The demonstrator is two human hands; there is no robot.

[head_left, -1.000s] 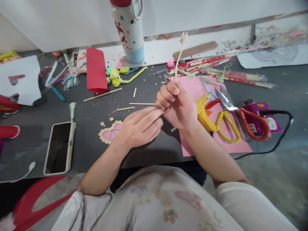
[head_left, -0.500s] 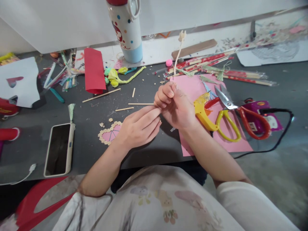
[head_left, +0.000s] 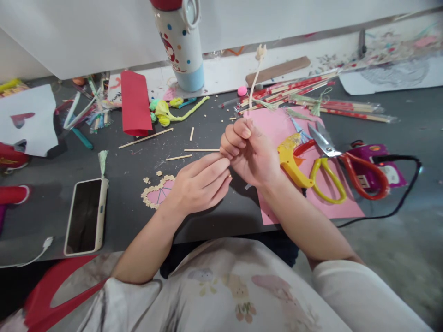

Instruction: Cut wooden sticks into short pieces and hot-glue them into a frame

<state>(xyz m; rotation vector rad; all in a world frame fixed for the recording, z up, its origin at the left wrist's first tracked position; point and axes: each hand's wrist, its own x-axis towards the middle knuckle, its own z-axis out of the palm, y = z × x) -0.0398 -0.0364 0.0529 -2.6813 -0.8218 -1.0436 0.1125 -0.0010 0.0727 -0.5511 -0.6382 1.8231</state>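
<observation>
My right hand (head_left: 254,154) is closed, thumb and forefinger pinched together. From its fingertips rises a thin cream strip (head_left: 255,83) with a knobbly, flower-like end. My left hand (head_left: 199,184) is also closed in a pinch, its fingertips touching the lower fingers of my right hand. A tiny pale tip shows at its fingers; what it holds is hidden. Partly behind my left wrist lies a pink heart (head_left: 149,197) edged with small cream pieces, with loose bits beside it. Thin wooden sticks (head_left: 199,150) lie beyond my hands.
Red-handled scissors (head_left: 363,177) and a yellow-handled tool (head_left: 290,161) lie on pink paper (head_left: 277,214) at right, near a black cable (head_left: 398,207). A phone (head_left: 85,216) lies at left. A bottle (head_left: 183,50), red folded paper (head_left: 134,101) and wrapped chopsticks (head_left: 353,110) stand or lie farther back.
Both hands keep the same pinched pose, with barely any movement. The whole view has shifted very slightly.
</observation>
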